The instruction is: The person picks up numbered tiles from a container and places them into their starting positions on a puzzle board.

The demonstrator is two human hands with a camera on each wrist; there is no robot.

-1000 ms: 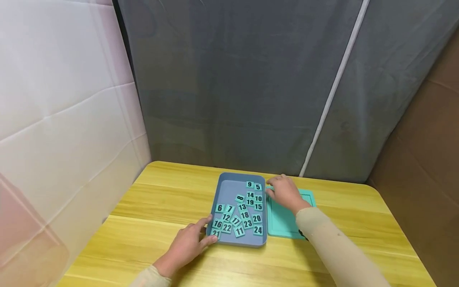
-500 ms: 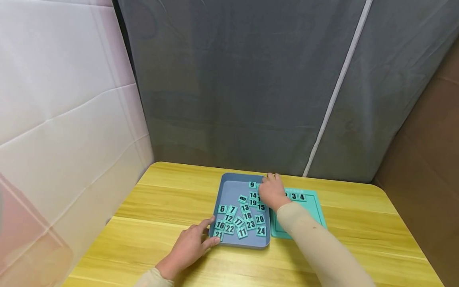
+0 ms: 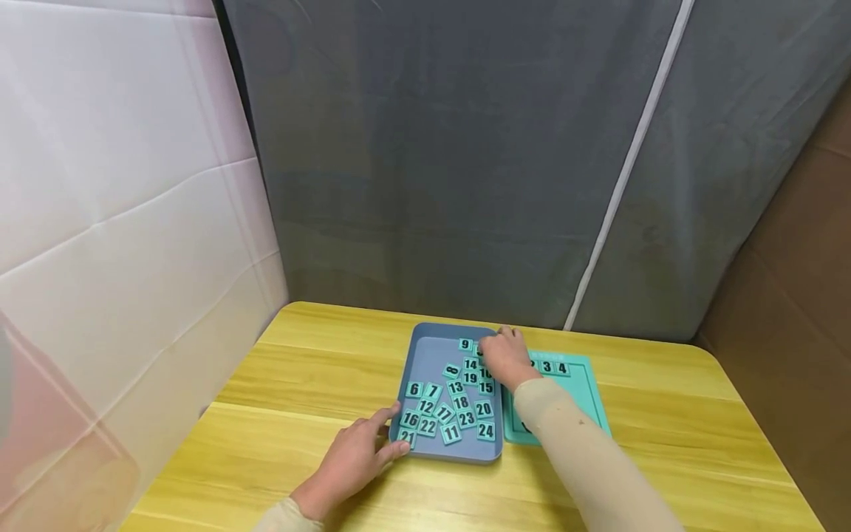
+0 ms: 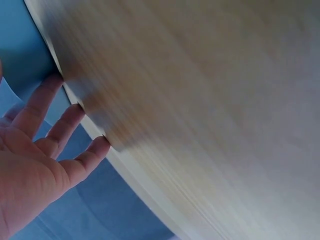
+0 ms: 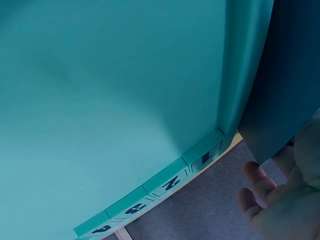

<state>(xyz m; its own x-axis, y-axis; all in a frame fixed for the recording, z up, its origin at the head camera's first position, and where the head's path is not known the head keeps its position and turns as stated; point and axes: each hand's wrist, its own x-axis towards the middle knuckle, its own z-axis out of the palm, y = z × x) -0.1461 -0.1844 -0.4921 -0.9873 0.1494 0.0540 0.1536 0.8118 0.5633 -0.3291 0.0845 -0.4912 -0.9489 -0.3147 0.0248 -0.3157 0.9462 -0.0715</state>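
My left hand (image 3: 352, 457) holds the near-left corner of a shallow blue-grey tray (image 3: 425, 347), thumb over the rim and fingers along the outer side; in the left wrist view, the fingers (image 4: 47, 107) are spread. Loose turquoise number tiles lie in the tray, among them the 9 tile (image 3: 465, 344), 6 tile (image 3: 414, 389) and 24 tile (image 3: 486, 431). My right hand (image 3: 507, 359) reaches over the tray's far-right side and pinches the 5 tile (image 3: 479, 352), mostly covered by the fingers. In the right wrist view, its curled fingers (image 5: 260, 180) show beside the tray wall.
Right of the tray lies a turquoise framed board (image 3: 585, 391), partly under the right forearm. Along its far edge sit the 1 tile (image 5: 206, 157), 2 tile (image 5: 172, 182), 3 tile (image 5: 135, 207) and 4 tile (image 3: 562, 369). A dark curtain hangs behind the wooden table (image 3: 319, 369).
The right hand has moved left from above the board to the tray's far-right corner, onto the 5 tile, which has shifted slightly nearer. The left hand stays at the tray's corner.
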